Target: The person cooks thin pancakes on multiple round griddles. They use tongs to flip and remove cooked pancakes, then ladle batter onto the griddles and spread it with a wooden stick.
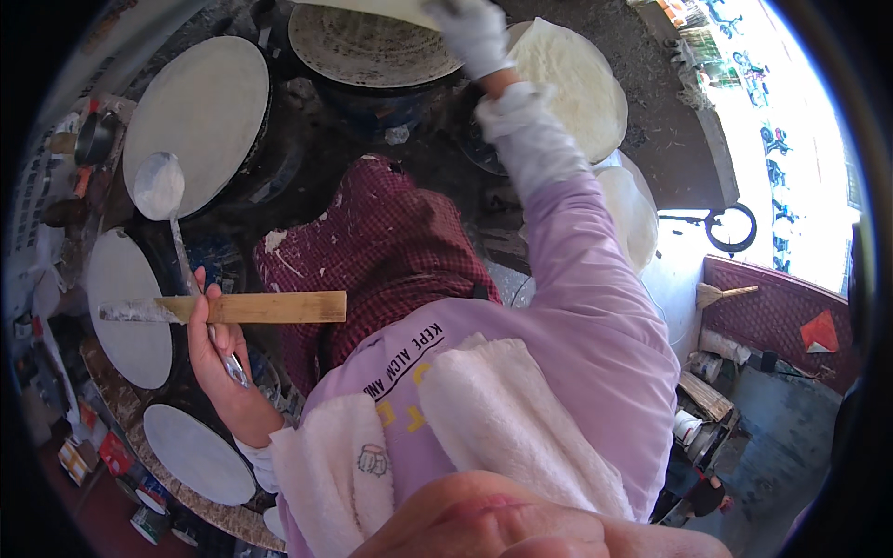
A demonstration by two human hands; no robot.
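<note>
My left hand (222, 349) holds a metal ladle (159, 187), its bowl coated white, together with a flat bamboo strip (279, 307). White batter covers the strip's far end. My right hand (478, 42), in a white glove, is at the top edge, gripping a thin pale pancake sheet (380, 7) that is partly cut off by the frame. Under that sheet, a round griddle (370, 52) shows its speckled surface. A large round griddle covered by a pale batter layer (199, 118) lies beyond the ladle. Finished thin pancakes (568, 87) lie right of my gloved hand.
More round griddles with white layers (129, 307) (199, 453) curve along my left. Other pale sheets (626, 213) hang by my right arm. A broom (718, 294) and white bucket (687, 425) are farther right. A person (704, 495) appears low right.
</note>
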